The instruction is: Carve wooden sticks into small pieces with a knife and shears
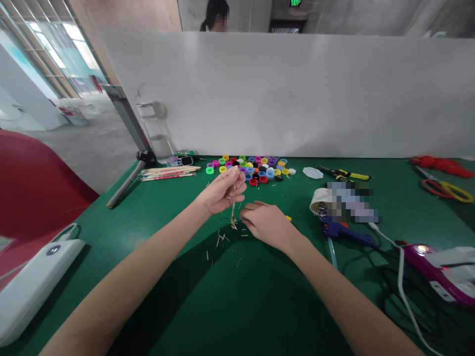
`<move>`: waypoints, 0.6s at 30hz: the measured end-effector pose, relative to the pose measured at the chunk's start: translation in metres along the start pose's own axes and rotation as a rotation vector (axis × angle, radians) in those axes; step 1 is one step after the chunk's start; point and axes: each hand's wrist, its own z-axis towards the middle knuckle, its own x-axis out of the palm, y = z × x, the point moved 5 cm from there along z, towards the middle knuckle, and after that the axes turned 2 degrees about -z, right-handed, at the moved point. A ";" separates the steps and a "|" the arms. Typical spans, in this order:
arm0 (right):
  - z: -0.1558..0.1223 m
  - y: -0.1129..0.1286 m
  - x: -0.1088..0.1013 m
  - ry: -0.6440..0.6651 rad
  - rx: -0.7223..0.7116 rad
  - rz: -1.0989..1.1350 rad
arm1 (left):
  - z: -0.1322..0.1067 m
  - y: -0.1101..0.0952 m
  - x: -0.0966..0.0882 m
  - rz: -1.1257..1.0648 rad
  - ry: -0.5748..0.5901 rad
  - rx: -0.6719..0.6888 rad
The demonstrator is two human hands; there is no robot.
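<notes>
Fingers of the left hand (223, 192): closed together, with a thin stick (233, 212) pointing down from beneath them.
Fingers of the right hand (267, 222): curled beside the stick's lower end; whether they grip anything is hidden.
Stick: near upright, below the left hand; its tip meets or nearly meets pale slivers (221, 237), and I cannot tell frayed end from loose bits.
Handling: best done, I judge, with a firm left pinch, light right fingertips and the tip in plain sight; thin wood may split under a hard squeeze.
Table: green (222, 306), with coloured caps (263, 179) behind the hands and a bundle of sticks (168, 172) to the left.
Right side: a tipped white cup (317, 199), a blue glue gun (349, 233), scissors (441, 189) and yellow-and-black pliers (345, 175).
Room: a white partition (297, 94) behind the table, a person's head (217, 15) beyond it, a red chair (37, 183) at left, a lit exit sign (295, 3) above.
</notes>
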 end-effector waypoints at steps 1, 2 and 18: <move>0.000 0.000 0.000 0.010 -0.003 0.001 | 0.000 0.000 0.000 -0.002 -0.007 -0.002; 0.000 0.000 0.000 0.017 -0.006 0.002 | 0.000 0.000 0.000 -0.006 -0.014 -0.005; 0.007 0.000 0.004 0.056 0.024 -0.055 | 0.000 0.004 0.005 0.015 -0.035 0.010</move>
